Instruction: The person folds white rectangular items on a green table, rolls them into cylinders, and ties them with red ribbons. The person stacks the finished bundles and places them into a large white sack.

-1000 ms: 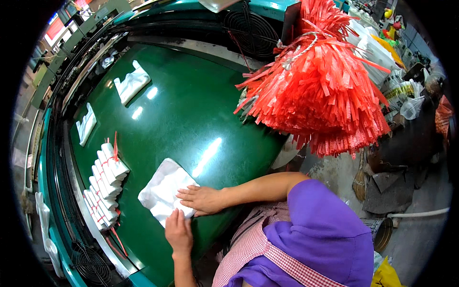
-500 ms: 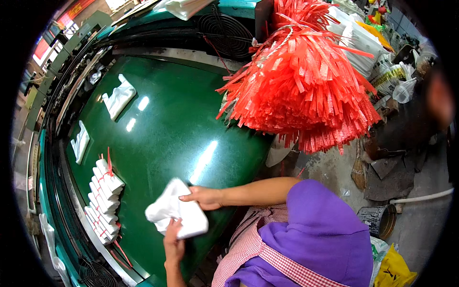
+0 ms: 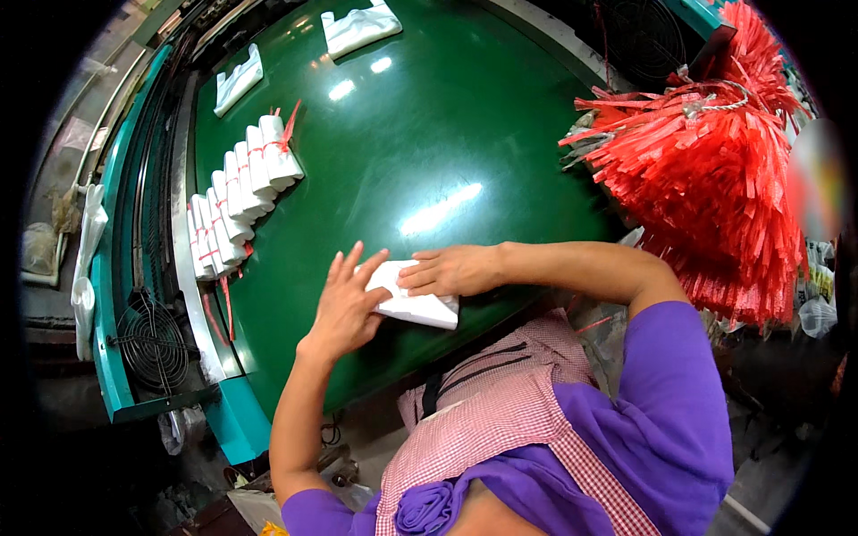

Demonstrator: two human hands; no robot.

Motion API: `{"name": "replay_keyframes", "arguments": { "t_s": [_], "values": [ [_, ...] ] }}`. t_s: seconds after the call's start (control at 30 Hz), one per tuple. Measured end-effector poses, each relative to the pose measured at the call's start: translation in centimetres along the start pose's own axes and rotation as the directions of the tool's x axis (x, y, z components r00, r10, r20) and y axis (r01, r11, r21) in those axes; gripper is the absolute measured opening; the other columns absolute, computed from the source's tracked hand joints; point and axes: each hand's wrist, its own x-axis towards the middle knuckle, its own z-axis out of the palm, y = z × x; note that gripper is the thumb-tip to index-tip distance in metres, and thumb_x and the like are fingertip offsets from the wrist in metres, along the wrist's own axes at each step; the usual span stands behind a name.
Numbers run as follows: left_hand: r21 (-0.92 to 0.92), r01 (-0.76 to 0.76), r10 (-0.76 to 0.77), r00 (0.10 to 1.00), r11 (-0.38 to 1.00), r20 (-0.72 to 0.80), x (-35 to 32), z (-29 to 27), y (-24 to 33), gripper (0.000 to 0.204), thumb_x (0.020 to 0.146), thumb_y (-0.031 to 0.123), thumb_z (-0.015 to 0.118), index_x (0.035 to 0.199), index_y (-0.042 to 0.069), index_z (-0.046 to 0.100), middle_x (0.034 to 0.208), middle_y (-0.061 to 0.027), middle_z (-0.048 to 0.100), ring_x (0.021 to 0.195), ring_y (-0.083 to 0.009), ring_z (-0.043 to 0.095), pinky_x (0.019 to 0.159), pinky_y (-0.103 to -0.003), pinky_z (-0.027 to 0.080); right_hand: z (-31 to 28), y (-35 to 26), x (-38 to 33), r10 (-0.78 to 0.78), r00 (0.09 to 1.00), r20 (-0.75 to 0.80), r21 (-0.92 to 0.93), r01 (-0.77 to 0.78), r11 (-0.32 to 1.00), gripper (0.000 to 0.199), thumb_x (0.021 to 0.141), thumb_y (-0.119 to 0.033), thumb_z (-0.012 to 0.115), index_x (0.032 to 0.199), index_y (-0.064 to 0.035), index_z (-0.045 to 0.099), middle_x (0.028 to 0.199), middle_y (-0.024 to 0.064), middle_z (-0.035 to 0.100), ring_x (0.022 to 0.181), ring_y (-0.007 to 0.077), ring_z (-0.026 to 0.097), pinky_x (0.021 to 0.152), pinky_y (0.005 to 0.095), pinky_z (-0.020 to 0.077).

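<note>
A stack of white plastic bags (image 3: 418, 309), folded into a small packet, lies on the green table (image 3: 465, 116) near its front edge. My left hand (image 3: 347, 302) is spread open at the packet's left end, its thumb over the plastic. Across the top my right hand (image 3: 454, 271) lies flat with fingers stretched out, pressing the bags down. The packet's upper edge is partly hidden under both hands. Left of them, a row of rolled white bag bundles (image 3: 234, 192) is tied with red strips.
Two loose white bag stacks with handles, one flat bag stack (image 3: 361, 29) and a narrower bag stack (image 3: 239, 80), lie farther back. A big bunch of red plastic strips (image 3: 715, 170) hangs at the right. A teal machine frame with a round fan guard (image 3: 154, 344) borders the left.
The bag stack, held loosely in both hands before, now lies folded on the table under them. My left hand has spread open and my right has flattened. The head view has shifted.
</note>
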Motion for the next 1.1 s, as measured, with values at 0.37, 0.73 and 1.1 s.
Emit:
{"name": "replay_keyframes", "arguments": {
  "t_s": [0.37, 0.73, 1.1],
  "values": [
    [-0.177, 0.179, -0.183, 0.983, 0.968, -0.010, -4.7, 4.4, 6.2, 0.048, 0.074, 0.015, 0.070, 0.119, 0.007, 0.054, 0.135, -0.0167, 0.046, 0.123, -0.0401, 0.043, 0.099, -0.055, 0.035, -0.5, -8.1, -1.5, 0.354, 0.908, -0.225, 0.037, -0.355, 0.934, 0.051, 0.077, -0.036, 0.068, 0.106, 0.0044, 0.059, 0.121, 0.0219, 0.052, 0.110, 0.0397, 0.049, 0.092, 0.0445, 0.0414],
    [-0.400, 0.267, -0.374, 0.901, 0.877, -0.218, -0.6, 6.0, 2.8, 0.031, 0.082, 0.011, 0.063, 0.110, 0.001, 0.056, 0.112, -0.0160, 0.053, 0.103, -0.0333, 0.049, 0.090, -0.042, 0.041, 0.3, -0.7, -0.3, 0.872, 0.450, -0.192, 0.880, -0.315, 0.356, 0.028, 0.084, -0.023, 0.063, 0.100, -0.0004, 0.061, 0.081, 0.0103, 0.065, 0.074, 0.0252, 0.064, 0.061, 0.0354, 0.0493],
    [-0.779, 0.252, -0.377, 0.926, 0.574, 0.021, 0.5, 5.8, 4.5, 0.028, 0.075, 0.008, 0.066, 0.101, -0.001, 0.060, 0.095, -0.0114, 0.056, 0.089, -0.0214, 0.057, 0.081, -0.030, 0.046, -6.8, 7.8, -10.1, 0.763, -0.471, -0.442, 0.692, 0.362, 0.624, 0.022, 0.094, -0.021, 0.047, 0.084, -0.0055, 0.058, 0.073, 0.0067, 0.061, 0.066, 0.0173, 0.063, 0.055, 0.0295, 0.0522]
  ]
}}
